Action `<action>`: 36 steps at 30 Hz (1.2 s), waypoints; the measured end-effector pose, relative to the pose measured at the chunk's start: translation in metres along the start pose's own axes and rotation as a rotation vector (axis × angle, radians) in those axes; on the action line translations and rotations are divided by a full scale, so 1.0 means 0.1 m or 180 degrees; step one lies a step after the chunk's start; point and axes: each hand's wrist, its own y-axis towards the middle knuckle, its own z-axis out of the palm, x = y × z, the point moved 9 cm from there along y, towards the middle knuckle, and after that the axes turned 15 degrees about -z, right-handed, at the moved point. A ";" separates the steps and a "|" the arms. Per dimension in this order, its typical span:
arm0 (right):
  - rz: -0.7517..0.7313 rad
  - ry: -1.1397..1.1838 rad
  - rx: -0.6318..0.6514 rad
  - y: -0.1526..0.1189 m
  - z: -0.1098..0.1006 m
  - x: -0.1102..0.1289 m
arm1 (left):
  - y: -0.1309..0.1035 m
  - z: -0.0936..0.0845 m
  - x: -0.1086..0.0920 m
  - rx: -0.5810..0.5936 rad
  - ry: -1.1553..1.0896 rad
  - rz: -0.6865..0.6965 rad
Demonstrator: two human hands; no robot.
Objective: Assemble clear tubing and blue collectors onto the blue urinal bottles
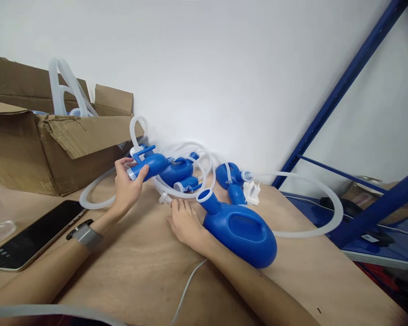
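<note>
My left hand (128, 185) is closed around a blue urinal cup (153, 165) with a bar handle, raised above the table. A clear rim shows at the end of the cup nearest the hand. My right hand (186, 221) rests on the table, fingers apart and stretched forward. Just past its fingertips lies a small clear plastic piece (165, 198); whether they touch is hard to tell. Beside the right hand, a large blue urinal bottle (245, 233) lies on its side, its uncapped neck pointing up and left.
Behind my hands lie another blue bottle (177, 172), coiled clear tubing (209, 170), a third bottle (227, 174) and a white plug adapter (252, 193). A cardboard box (17, 145) with tubing, and a phone (34, 235), are at left. Blue shelving (347, 86) stands right.
</note>
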 end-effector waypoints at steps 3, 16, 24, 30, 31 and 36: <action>-0.0276 0.0097 -0.0251 0.08 0.05 -0.02 | -0.06 0.01 -0.09 -0.0135 0.0618 0.0585; -0.0498 0.0782 -0.0598 -0.42 -1.05 0.16 | -0.13 0.22 -0.02 -0.0049 0.1737 0.1354; -0.0099 0.2239 -0.2152 -0.74 -1.72 -0.86 | -0.32 0.29 -0.14 0.0367 0.1698 0.1538; -0.0052 0.2827 -0.2103 -0.58 -1.27 -1.06 | -0.90 0.62 -0.50 0.1645 0.1141 0.2368; -0.0093 0.2847 -0.2045 -0.56 -1.23 -1.06 | -0.98 0.71 -0.56 0.1878 0.1071 0.2366; -0.0205 0.2280 -0.1647 -0.70 -1.19 -1.12 | -0.96 1.14 -0.71 0.2903 0.0772 0.1218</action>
